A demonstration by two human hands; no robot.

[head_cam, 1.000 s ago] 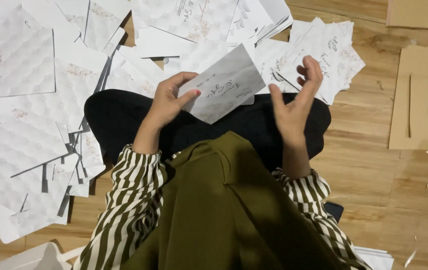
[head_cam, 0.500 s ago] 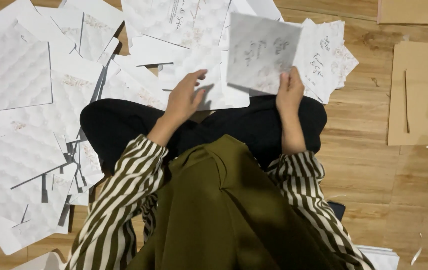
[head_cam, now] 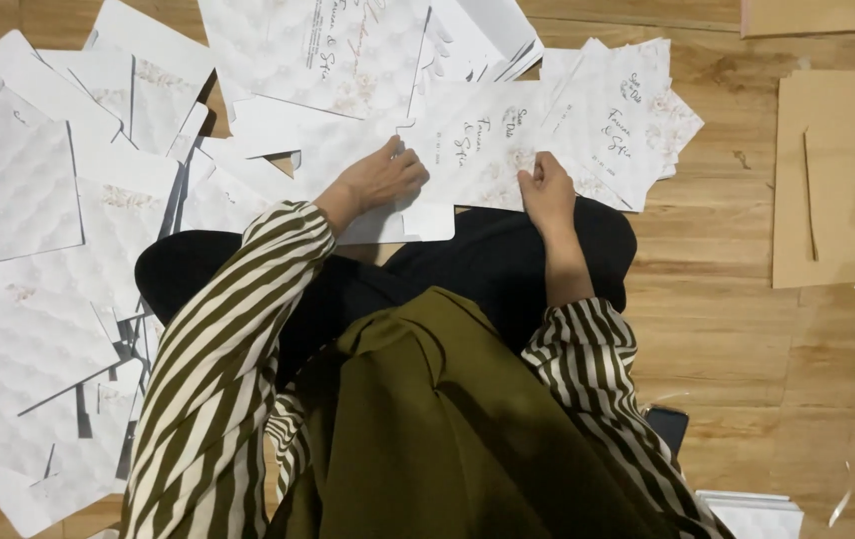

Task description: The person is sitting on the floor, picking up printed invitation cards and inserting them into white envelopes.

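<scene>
The person is laying a white printed card onto the pile at twelve o'clock; left hand and right hand are both pinching its lower edge, which calls for squaring it up.

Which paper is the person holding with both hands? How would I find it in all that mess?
Start at the person's black lap on the wooden floor. Just above the knees, the left hand and right hand each pinch one white card. Unlike the sheets scattered around, it has a hand on each side and lies over the lap's edge.
</scene>
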